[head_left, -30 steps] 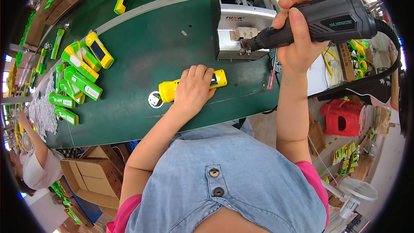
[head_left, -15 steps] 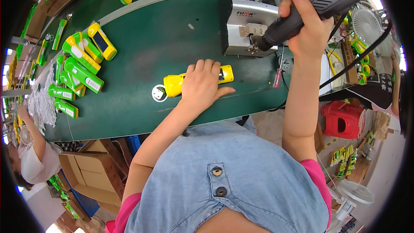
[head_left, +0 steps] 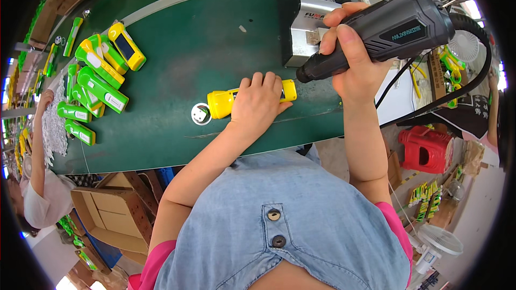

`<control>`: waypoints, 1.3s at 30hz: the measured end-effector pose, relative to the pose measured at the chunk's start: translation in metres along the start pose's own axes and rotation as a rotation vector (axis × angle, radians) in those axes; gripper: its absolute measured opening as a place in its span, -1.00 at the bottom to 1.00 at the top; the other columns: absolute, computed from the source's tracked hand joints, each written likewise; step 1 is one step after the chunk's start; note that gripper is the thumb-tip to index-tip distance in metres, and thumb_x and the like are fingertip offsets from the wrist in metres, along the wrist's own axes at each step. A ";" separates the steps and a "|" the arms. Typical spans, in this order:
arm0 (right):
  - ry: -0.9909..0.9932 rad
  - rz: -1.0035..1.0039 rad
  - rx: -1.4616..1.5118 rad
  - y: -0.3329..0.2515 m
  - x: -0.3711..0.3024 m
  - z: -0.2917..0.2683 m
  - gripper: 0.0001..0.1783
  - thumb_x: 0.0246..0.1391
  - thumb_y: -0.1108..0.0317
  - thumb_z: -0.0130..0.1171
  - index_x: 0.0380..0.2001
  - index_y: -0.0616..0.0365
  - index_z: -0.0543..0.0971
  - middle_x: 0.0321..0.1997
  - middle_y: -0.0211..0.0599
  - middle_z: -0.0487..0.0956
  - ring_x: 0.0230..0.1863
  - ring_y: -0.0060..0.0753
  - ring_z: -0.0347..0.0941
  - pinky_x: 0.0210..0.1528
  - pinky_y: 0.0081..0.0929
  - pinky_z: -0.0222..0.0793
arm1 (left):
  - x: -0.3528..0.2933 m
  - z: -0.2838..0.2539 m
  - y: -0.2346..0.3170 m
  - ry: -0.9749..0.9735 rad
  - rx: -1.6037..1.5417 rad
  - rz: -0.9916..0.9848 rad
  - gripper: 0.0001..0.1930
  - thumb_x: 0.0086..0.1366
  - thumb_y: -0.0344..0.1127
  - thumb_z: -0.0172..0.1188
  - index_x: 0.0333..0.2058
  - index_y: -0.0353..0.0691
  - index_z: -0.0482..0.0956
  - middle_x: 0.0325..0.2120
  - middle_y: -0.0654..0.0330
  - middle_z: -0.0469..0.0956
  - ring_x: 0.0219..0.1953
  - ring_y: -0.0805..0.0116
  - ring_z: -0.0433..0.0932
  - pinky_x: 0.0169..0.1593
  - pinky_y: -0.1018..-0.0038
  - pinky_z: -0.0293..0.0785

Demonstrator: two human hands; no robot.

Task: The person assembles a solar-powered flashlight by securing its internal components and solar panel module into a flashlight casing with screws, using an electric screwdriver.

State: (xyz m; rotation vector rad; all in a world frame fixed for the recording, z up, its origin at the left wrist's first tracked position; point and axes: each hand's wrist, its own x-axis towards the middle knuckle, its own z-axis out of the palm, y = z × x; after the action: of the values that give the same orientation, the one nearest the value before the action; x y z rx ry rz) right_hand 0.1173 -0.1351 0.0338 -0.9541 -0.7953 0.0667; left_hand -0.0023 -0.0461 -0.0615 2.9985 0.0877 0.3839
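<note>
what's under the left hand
Under the left hand lies a yellow flashlight body. Its wide end shows on the left, its narrow end on the right; the hand covers most of the middle, which can't be seen.

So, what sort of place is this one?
Probably a factory assembly workshop: a pile of similar green and yellow flashlight-like bodies lies on a green worktop, and the right hand holds a corded power tool.

Glossy plastic torch (head_left: 220, 105), matt plastic electric screwdriver (head_left: 395, 29), shiny metal machine casing (head_left: 310, 11), smooth tabletop (head_left: 183, 59)
</note>
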 end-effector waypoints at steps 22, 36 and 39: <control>-0.255 0.229 -0.089 0.013 -0.007 -0.007 0.09 -0.32 -0.41 0.08 0.11 0.21 0.08 -0.11 0.10 0.41 -0.46 -0.39 0.50 -0.38 -0.56 0.46 | 0.001 -0.002 -0.001 0.002 0.015 0.001 -0.51 -0.14 0.03 0.21 -0.32 -0.23 0.43 -0.49 0.27 0.32 -0.41 0.38 0.33 -0.38 0.49 0.25; -0.159 0.175 -0.174 0.009 -0.010 0.007 -0.05 -0.45 -0.21 0.34 -0.13 0.35 0.32 -0.23 -0.13 0.43 -0.45 -0.55 0.37 -0.45 -0.65 0.29 | -0.001 0.001 -0.001 0.007 0.049 0.014 -0.51 -0.14 0.05 0.21 -0.34 -0.22 0.44 -0.50 0.27 0.32 -0.41 0.38 0.31 -0.39 0.50 0.21; -0.113 0.162 -0.118 0.014 -0.012 0.005 -0.19 -0.40 -0.11 0.37 -0.22 0.33 0.35 -0.31 -0.20 0.38 -0.46 -0.51 0.37 -0.47 -0.62 0.29 | 0.000 0.004 -0.001 0.038 0.046 0.023 -0.51 -0.12 0.07 0.18 -0.34 -0.22 0.45 -0.51 0.29 0.28 -0.42 0.40 0.28 -0.40 0.52 0.18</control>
State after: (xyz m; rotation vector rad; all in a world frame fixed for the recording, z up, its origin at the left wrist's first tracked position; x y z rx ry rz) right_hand 0.1093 -0.1285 0.0178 -1.1336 -0.8318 0.2180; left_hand -0.0019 -0.0457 -0.0651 3.0401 0.0662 0.4468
